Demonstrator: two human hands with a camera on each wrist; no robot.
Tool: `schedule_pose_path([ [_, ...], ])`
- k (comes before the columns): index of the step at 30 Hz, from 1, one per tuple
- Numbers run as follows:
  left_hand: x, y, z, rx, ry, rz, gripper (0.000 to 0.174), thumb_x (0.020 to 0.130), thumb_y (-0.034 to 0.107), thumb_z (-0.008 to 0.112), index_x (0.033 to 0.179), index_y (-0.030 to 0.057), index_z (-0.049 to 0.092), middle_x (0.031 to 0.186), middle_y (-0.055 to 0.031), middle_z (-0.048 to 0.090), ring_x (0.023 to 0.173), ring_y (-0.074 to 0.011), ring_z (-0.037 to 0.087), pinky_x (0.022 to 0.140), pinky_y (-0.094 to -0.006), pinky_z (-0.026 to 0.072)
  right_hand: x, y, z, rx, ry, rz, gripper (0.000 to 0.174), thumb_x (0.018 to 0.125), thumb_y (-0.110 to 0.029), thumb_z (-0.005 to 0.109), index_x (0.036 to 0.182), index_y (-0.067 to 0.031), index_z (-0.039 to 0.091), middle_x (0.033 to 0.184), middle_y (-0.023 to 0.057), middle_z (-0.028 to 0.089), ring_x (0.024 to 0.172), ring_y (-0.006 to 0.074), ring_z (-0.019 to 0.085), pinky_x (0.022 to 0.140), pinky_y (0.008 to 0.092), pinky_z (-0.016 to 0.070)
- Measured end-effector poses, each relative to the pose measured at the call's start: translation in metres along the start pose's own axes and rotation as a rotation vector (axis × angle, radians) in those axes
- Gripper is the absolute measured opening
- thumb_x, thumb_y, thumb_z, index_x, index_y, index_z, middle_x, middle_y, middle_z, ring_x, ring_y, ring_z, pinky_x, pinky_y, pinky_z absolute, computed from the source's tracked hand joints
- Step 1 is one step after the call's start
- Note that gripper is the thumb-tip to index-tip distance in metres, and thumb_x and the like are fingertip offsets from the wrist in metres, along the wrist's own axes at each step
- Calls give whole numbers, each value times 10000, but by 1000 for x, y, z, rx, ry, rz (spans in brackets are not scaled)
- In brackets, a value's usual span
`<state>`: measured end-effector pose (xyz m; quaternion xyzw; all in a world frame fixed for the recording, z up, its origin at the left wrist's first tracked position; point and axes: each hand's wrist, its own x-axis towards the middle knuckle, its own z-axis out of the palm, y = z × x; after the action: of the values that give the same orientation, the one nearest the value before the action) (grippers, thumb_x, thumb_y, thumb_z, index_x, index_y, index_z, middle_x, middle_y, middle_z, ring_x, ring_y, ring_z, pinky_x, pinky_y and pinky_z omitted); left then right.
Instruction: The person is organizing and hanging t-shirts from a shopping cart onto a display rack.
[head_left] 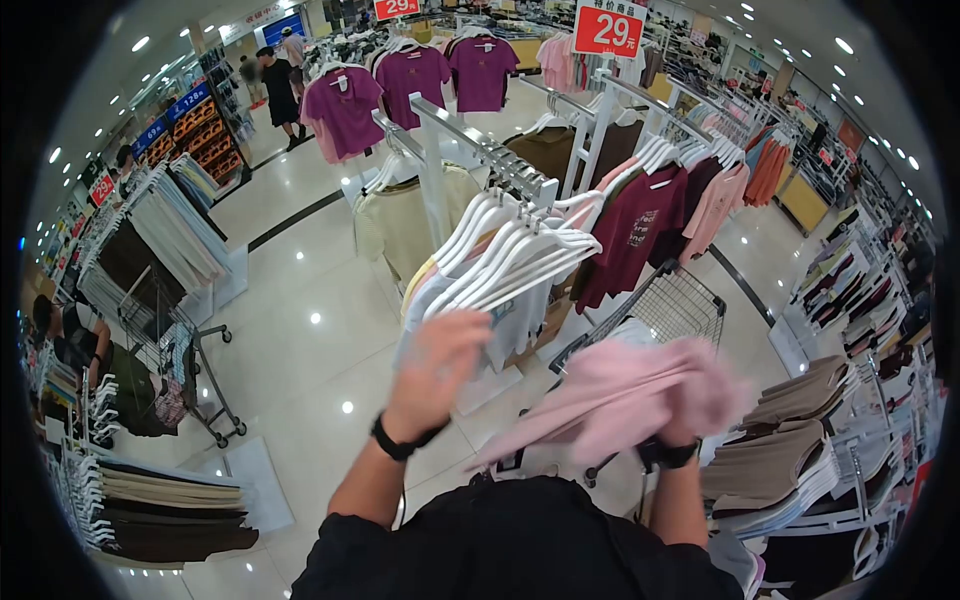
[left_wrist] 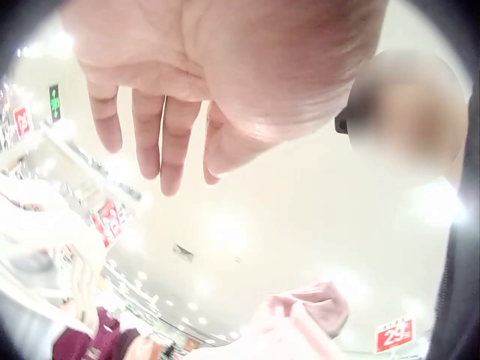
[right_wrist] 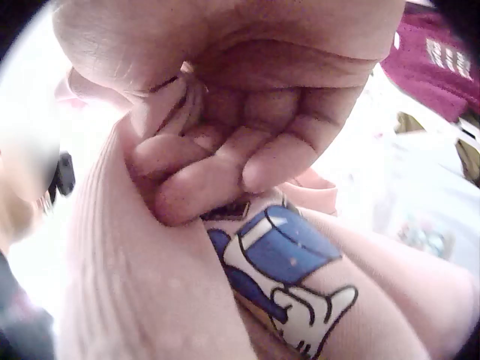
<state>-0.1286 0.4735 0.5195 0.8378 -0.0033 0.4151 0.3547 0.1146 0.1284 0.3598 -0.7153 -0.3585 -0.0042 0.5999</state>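
My right hand point(right_wrist: 240, 120) grips a bunched pink garment point(head_left: 620, 400), its fingers curled into the ribbed cloth. In the right wrist view a blue and white cartoon print point(right_wrist: 289, 244) shows on the fabric. The garment hangs over most of that hand in the head view and trails leftward in front of my body. My left hand point(head_left: 436, 372) is raised and holds nothing, fingers extended and apart in the left wrist view. Just beyond it, several white hangers point(head_left: 520, 265) with pale shirts point(head_left: 430, 290) hang on a metal rack point(head_left: 480, 145).
A shopping cart point(head_left: 690, 305) stands behind the pink garment. Maroon shirts point(head_left: 635, 230) hang at the right, purple shirts point(head_left: 410, 85) farther back. Folded brown garments point(head_left: 770, 460) flank my right arm. Another cart point(head_left: 205, 390) and trouser racks point(head_left: 175, 500) are at left.
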Motion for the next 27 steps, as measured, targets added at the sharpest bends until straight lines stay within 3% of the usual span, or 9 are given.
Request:
schedule_pose_path([
  [2,5,-15,-10,72,117,-59,199,989,33,597,1160,13,698,1246,-169,700,1151,-347,657,1004,-406,496,36,-68,-48,634,281,117,438,1123,-262,465,1417,56,537,1353,162,626,1248,245,617,1073,404,507],
  [9,13,-148,10,181,94,-304,172,989,65,616,1130,7,697,1113,-151,700,1035,-314,675,890,-361,528,80,-6,-133,-193,824,28,423,1083,-220,591,1422,30,550,1371,110,617,1207,219,609,1032,388,515],
  [11,12,-149,10,217,75,-339,182,983,83,636,1141,23,703,1102,-139,699,996,-297,676,861,-360,531,69,60,-153,-221,478,329,493,1091,-310,562,1438,38,532,1392,165,602,1224,231,599,1019,360,508],
  [12,14,-149,13,250,51,-369,194,977,102,657,1152,39,709,1090,-127,698,957,-281,678,832,-358,534,40,135,-101,-998,436,-16,535,1083,-380,548,1380,64,557,1263,235,667,1153,303,651,986,397,523],
  [13,14,-148,14,250,51,-369,194,977,102,657,1152,39,709,1090,-127,698,957,-281,678,832,-358,534,48,85,-98,-577,144,592,520,1006,-356,637,1316,61,613,1278,267,669,1182,381,632,1061,393,484],
  [14,15,-147,16,226,13,-403,218,972,123,667,1174,54,710,1082,-120,702,919,-269,677,812,-357,534,32,77,-69,-538,-21,747,499,968,-362,679,1263,39,638,1198,243,708,1120,415,672,995,436,524],
  [15,17,-147,17,205,-16,-437,242,967,144,678,1195,70,711,1074,-113,706,881,-258,675,792,-357,534,-54,213,-41,-665,-213,514,508,927,-382,714,1225,25,650,1206,238,712,1095,421,682,937,508,526],
  [24,20,-165,26,83,-293,-567,368,986,191,663,1339,85,663,1120,-107,758,943,-247,711,880,-353,544,-106,155,29,-941,-238,584,402,859,-403,702,1178,-158,699,1111,97,700,1084,347,650,937,520,466],
  [27,6,-180,36,-424,-304,-632,448,1003,100,621,1447,40,599,1092,-18,748,924,-130,676,857,-301,530,-108,153,29,-989,-238,563,403,854,-387,700,1183,-155,697,1138,96,701,1088,344,651,940,521,467],
])
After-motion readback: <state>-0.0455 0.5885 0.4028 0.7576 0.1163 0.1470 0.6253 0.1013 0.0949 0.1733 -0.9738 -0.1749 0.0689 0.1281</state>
